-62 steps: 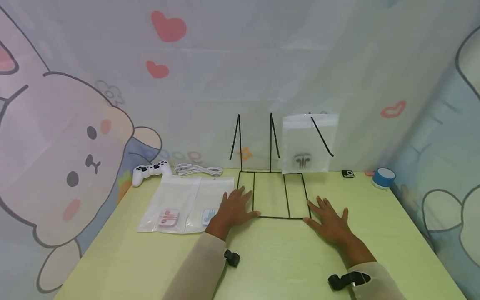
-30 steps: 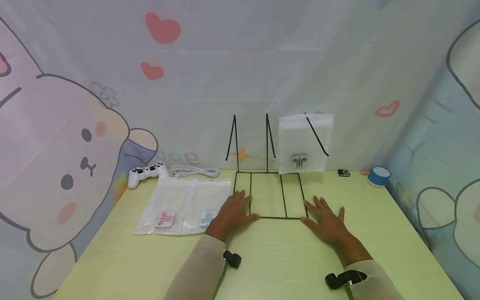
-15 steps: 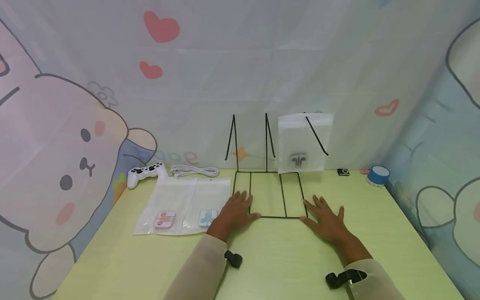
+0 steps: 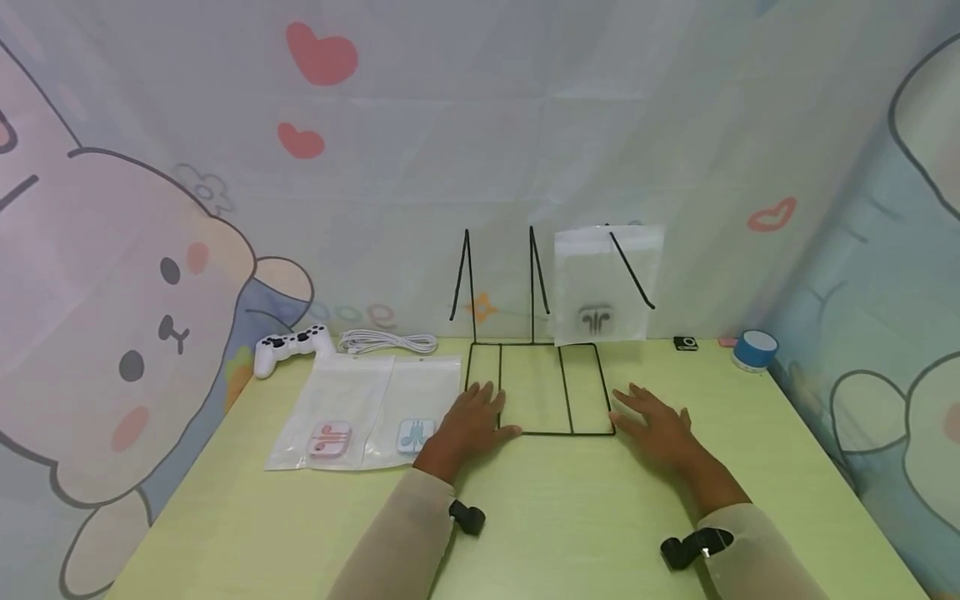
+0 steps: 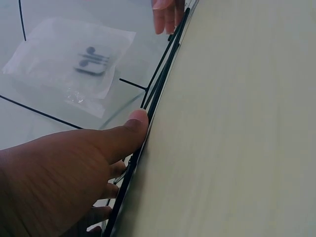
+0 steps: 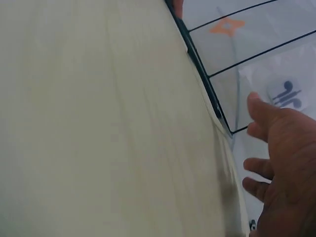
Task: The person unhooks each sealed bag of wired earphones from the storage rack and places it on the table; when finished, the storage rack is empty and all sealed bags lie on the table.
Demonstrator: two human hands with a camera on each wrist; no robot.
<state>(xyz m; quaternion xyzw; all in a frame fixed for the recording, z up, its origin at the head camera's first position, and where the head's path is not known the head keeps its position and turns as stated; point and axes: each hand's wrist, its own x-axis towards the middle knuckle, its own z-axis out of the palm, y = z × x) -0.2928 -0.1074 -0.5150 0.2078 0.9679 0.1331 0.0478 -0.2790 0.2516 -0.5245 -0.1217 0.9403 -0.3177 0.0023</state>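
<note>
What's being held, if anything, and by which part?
Nothing seems held: the left hand just rests on the rack at its base; the right hand is empty.

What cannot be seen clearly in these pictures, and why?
Head view: the front left corner of the wire rack, covered by the left hand.
Head view: the pink item by the blue container, too small to name.
Left wrist view: most of the right hand, cut off by the top edge.
Right wrist view: part of the hanging bag, past the right edge.

Faint pastel lettering [image 4: 381, 315], perhaps "oog", low on the printed backdrop [image 4: 450, 125].
</note>
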